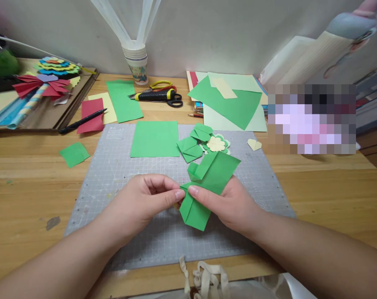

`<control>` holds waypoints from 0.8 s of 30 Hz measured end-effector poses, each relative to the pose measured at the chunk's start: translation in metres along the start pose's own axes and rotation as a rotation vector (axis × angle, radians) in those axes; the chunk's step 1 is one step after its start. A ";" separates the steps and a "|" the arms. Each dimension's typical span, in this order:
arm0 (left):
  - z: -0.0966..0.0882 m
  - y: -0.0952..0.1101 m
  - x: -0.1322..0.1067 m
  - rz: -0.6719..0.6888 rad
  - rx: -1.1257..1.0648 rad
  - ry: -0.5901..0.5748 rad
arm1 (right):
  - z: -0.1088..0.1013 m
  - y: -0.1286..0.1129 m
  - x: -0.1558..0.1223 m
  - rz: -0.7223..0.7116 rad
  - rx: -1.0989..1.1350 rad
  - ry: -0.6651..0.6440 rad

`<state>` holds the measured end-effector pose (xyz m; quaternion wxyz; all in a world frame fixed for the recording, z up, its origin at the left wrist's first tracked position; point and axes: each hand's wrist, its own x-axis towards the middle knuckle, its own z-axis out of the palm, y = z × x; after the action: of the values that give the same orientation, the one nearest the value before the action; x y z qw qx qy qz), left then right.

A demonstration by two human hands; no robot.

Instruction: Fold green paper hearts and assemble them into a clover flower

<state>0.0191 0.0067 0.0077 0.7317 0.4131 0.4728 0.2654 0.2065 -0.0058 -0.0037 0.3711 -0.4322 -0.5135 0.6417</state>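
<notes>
Both of my hands hold a partly folded piece of green paper (215, 178) above the grey cutting mat (113, 232). My left hand (154, 197) pinches its left edge between thumb and fingers. From the right, my right hand (232, 203) grips the same paper, thumb on top and the other fingers hidden beneath it. The paper's left side has creases and small folded flaps. Just beyond it lie folded green paper pieces (190, 149) and a layered paper flower (216, 144) with a cream top. A flat green square (154, 139) rests on the mat's far side.
Behind the mat are a utility knife (154, 96), scissors (176, 101) and stacked paper cups (135, 62). A black pen (82, 121) lies across red paper (91, 110) at left. More green paper (234, 104) sits at back right, near a cream paper heart (254, 144).
</notes>
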 end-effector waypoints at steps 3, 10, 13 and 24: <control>0.000 0.000 0.002 0.007 0.012 0.009 | 0.000 0.001 -0.001 -0.004 -0.017 0.009; 0.003 0.003 0.000 0.035 0.053 0.024 | 0.002 0.001 -0.001 -0.016 -0.026 0.010; 0.004 0.003 -0.002 0.092 0.090 0.081 | 0.002 0.002 -0.001 -0.033 -0.009 -0.021; 0.006 -0.004 -0.007 0.295 0.475 0.013 | 0.001 -0.002 0.001 0.092 -0.030 -0.057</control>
<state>0.0219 -0.0031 0.0095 0.5646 0.6358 0.4613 0.2533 0.2052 -0.0049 -0.0020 0.3199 -0.4425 -0.5127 0.6625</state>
